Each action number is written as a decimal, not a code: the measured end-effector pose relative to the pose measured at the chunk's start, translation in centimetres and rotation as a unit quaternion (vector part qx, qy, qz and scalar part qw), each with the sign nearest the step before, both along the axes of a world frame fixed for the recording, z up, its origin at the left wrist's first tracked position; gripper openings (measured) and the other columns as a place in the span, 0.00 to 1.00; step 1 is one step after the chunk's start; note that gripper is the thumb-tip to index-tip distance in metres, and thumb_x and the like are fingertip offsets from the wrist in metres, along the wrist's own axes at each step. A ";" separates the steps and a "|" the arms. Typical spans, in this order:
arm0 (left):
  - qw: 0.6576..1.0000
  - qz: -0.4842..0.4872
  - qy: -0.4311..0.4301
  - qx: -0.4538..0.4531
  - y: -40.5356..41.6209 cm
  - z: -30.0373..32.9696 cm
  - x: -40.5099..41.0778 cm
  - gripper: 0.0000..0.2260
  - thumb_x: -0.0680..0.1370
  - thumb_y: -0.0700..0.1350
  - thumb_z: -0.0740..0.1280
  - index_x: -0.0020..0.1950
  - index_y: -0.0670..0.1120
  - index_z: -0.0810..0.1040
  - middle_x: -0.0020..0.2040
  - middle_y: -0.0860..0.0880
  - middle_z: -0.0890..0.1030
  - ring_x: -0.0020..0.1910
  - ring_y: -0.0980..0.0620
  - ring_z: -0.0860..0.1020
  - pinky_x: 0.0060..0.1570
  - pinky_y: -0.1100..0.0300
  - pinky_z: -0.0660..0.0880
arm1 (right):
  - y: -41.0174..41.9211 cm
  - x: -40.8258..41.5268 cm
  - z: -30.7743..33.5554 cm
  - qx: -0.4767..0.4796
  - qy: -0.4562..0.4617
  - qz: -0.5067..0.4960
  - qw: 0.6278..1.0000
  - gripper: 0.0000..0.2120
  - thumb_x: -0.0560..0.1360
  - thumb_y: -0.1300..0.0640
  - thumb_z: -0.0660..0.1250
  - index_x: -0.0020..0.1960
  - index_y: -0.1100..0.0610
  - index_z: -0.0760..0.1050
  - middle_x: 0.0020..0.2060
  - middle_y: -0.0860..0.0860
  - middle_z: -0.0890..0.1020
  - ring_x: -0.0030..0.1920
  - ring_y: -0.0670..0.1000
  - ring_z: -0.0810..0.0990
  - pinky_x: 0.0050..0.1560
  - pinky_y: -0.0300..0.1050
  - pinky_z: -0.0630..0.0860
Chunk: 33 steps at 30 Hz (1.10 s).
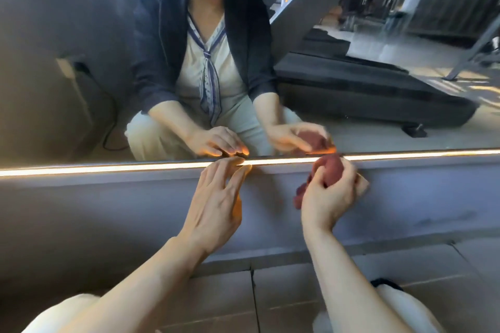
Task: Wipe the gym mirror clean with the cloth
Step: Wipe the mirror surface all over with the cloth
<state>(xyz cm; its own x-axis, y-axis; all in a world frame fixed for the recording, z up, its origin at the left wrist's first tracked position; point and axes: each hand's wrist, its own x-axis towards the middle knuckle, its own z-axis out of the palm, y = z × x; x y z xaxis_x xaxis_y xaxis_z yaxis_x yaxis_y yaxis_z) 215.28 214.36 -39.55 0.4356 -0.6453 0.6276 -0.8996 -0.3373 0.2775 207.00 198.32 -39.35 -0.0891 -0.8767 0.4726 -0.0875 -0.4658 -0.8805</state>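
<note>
Head view: right hand grips cloth at mirror base; left hand fingers straight.

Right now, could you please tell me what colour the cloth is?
Dark reddish-brown; the cloth shows best in the head view.

No text, label, brand, number or sign can be read anywhere in the view.
</note>
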 end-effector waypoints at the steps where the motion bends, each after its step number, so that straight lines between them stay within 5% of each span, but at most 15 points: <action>1: 1.000 0.003 0.002 -0.003 0.4 0.1 0.2 0.28 0.67 0.31 0.62 0.67 0.40 0.76 0.66 0.40 0.74 0.64 0.41 0.70 0.66 0.51 0.66 | -0.9 -0.2 0.6 0.056 -0.023 -0.016 0.998 0.18 0.73 0.70 0.69 0.62 0.62 0.76 0.58 0.57 0.69 0.59 0.62 0.75 0.61 0.41 0.71; 3: 1.000 0.011 0.008 -0.011 1.4 0.2 0.5 0.26 0.68 0.31 0.63 0.66 0.39 0.76 0.65 0.39 0.74 0.63 0.41 0.70 0.65 0.52 0.66 | -0.4 0.2 0.7 0.070 -0.002 0.012 0.997 0.21 0.72 0.72 0.69 0.64 0.63 0.74 0.57 0.56 0.67 0.60 0.62 0.74 0.62 0.43 0.70; 7: 0.998 0.045 0.033 -0.035 3.1 0.5 1.2 0.26 0.66 0.27 0.70 0.64 0.39 0.78 0.62 0.40 0.76 0.58 0.40 0.73 0.58 0.52 0.73 | 7.0 1.3 -0.7 -0.087 0.120 0.198 0.969 0.23 0.67 0.74 0.73 0.61 0.61 0.78 0.56 0.53 0.74 0.56 0.51 0.75 0.57 0.27 0.66; 10: 0.992 0.089 0.052 -0.071 4.1 1.3 1.3 0.25 0.65 0.27 0.70 0.61 0.40 0.80 0.59 0.41 0.77 0.55 0.41 0.75 0.55 0.50 0.76 | 8.0 1.7 1.4 -0.063 0.062 0.155 0.984 0.23 0.70 0.72 0.71 0.63 0.58 0.74 0.58 0.55 0.75 0.57 0.50 0.74 0.57 0.35 0.70; 14: 0.981 0.152 0.076 -0.096 4.8 2.3 1.2 0.24 0.65 0.28 0.71 0.60 0.39 0.81 0.57 0.40 0.79 0.53 0.39 0.77 0.55 0.46 0.78 | 5.0 1.8 3.2 -0.043 0.010 0.030 0.999 0.22 0.71 0.75 0.66 0.63 0.62 0.74 0.59 0.62 0.70 0.60 0.58 0.72 0.59 0.32 0.64; 17: 0.975 0.186 0.074 -0.091 5.5 2.4 1.1 0.24 0.64 0.27 0.72 0.60 0.38 0.81 0.56 0.39 0.79 0.53 0.39 0.77 0.54 0.45 0.79 | 7.5 3.3 1.0 -0.083 0.071 0.073 0.991 0.20 0.68 0.77 0.69 0.59 0.65 0.78 0.58 0.64 0.71 0.57 0.62 0.74 0.61 0.42 0.69; 21: 0.967 0.225 0.089 -0.081 7.3 2.7 1.0 0.26 0.65 0.25 0.71 0.61 0.39 0.80 0.57 0.39 0.78 0.54 0.38 0.77 0.54 0.43 0.79 | 11.8 4.6 0.2 -0.146 0.107 0.231 0.956 0.23 0.66 0.75 0.75 0.57 0.58 0.82 0.59 0.55 0.73 0.59 0.58 0.76 0.63 0.53 0.76; 23: 0.963 0.243 0.088 -0.077 7.6 3.7 1.1 0.24 0.65 0.25 0.71 0.61 0.39 0.80 0.58 0.39 0.78 0.55 0.38 0.76 0.54 0.43 0.79 | 11.6 4.3 1.0 -0.149 0.075 0.241 0.956 0.22 0.66 0.75 0.74 0.57 0.58 0.82 0.58 0.52 0.74 0.58 0.54 0.76 0.65 0.43 0.73; 25: 0.963 0.247 0.076 -0.080 8.3 4.6 1.2 0.24 0.66 0.26 0.71 0.60 0.39 0.81 0.58 0.39 0.78 0.56 0.38 0.76 0.54 0.44 0.78 | 10.5 3.7 2.1 -0.107 0.014 0.164 0.981 0.22 0.67 0.77 0.70 0.58 0.62 0.81 0.57 0.58 0.74 0.57 0.53 0.74 0.64 0.27 0.65; 27: 0.963 0.248 0.065 -0.080 9.4 4.4 1.6 0.25 0.64 0.26 0.73 0.60 0.38 0.80 0.58 0.39 0.78 0.56 0.38 0.77 0.54 0.45 0.78 | 9.6 3.7 2.8 -0.040 -0.046 0.098 0.993 0.22 0.69 0.78 0.66 0.61 0.65 0.77 0.58 0.65 0.71 0.59 0.57 0.72 0.61 0.23 0.63; 33: 0.967 0.253 0.020 -0.003 13.1 3.0 2.3 0.33 0.60 0.24 0.75 0.64 0.37 0.78 0.63 0.36 0.77 0.59 0.35 0.77 0.54 0.43 0.79 | 15.8 9.2 0.4 -0.083 0.035 0.116 0.989 0.26 0.68 0.76 0.65 0.62 0.59 0.66 0.64 0.64 0.64 0.61 0.67 0.68 0.64 0.56 0.67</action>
